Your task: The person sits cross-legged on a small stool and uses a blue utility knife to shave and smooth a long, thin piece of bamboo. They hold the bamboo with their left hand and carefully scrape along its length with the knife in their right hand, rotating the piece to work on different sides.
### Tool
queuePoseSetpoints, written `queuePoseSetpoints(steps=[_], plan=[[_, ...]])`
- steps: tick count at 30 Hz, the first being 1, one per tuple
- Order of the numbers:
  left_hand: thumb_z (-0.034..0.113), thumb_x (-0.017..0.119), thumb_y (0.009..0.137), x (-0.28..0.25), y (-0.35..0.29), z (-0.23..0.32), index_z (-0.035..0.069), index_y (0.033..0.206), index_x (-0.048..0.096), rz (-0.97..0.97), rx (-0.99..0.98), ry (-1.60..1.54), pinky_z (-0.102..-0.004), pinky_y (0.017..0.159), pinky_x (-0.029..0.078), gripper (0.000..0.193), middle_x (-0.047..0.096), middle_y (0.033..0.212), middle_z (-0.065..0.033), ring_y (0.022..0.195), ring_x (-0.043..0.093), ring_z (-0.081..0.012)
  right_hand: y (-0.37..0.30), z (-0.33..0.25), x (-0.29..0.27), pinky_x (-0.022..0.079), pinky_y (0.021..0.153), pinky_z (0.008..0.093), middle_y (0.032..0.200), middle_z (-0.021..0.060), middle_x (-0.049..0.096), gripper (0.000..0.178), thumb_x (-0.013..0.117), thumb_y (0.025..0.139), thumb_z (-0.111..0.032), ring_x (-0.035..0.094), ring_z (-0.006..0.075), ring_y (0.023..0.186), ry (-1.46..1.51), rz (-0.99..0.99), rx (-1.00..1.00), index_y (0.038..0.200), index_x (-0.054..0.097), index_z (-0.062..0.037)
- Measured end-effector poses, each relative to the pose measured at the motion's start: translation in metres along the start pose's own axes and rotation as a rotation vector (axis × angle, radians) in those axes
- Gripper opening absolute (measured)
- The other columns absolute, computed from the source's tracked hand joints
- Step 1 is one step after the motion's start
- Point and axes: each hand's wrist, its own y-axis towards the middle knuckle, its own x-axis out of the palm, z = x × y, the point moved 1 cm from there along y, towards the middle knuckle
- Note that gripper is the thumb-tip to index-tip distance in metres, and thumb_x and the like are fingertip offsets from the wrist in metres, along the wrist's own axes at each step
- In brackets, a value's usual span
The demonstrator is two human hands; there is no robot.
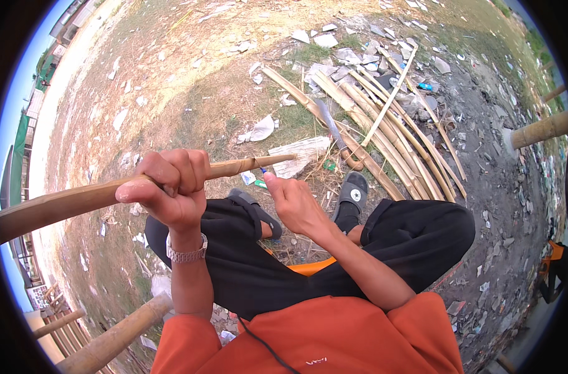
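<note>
My left hand (172, 184) is wrapped round a long brown wooden pole (60, 209), possibly bamboo, which slants from the left edge up to a narrower end. Close to that end is my right hand (293, 202), its fingers curled and the thumb on top. A small blue bit (263, 169) shows at the thumb tip, against the pole; the rest of what this hand holds is hidden. Under the pole's end lies a pale, rough block of wood (299, 156). A long blade with a curved wooden handle (352, 161) rests beyond my feet, on a split bamboo piece.
Several split bamboo strips (399, 134) lie fanned out at the right front. Stone shards (325, 41) and litter cover the ground. Thick bamboo posts stand at the right (542, 129) and lower left (119, 327). My sandals (354, 192) are just past the block's near side.
</note>
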Motion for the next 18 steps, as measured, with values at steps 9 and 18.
queuePoseSetpoints(steps=[9,18], plan=[[0.065,0.032,0.085,0.014,0.003,-0.007,0.014,0.060,0.027,-0.118,-0.013,0.006,-0.0241,0.037,0.015,0.057,0.017,0.045,0.0054,0.037,0.013,-0.0066,0.001,0.057,-0.005,0.039,0.068,0.0507,0.064,0.0302,0.053,0.063,0.029,0.095,-0.041,0.052,0.0467,0.068,-0.121,0.024,0.241,0.067,0.055,0.0082],[0.064,0.036,0.084,0.004,0.008,-0.005,0.014,0.057,0.027,-0.195,0.015,-0.054,-0.0233,0.033,0.015,0.057,0.020,0.043,0.0058,0.033,0.017,-0.0059,0.001,0.022,-0.002,0.032,0.057,0.0484,0.054,0.0269,0.043,0.059,0.032,0.096,-0.038,0.045,0.0432,0.055,0.019,0.024,0.070,0.062,0.044,0.0087]])
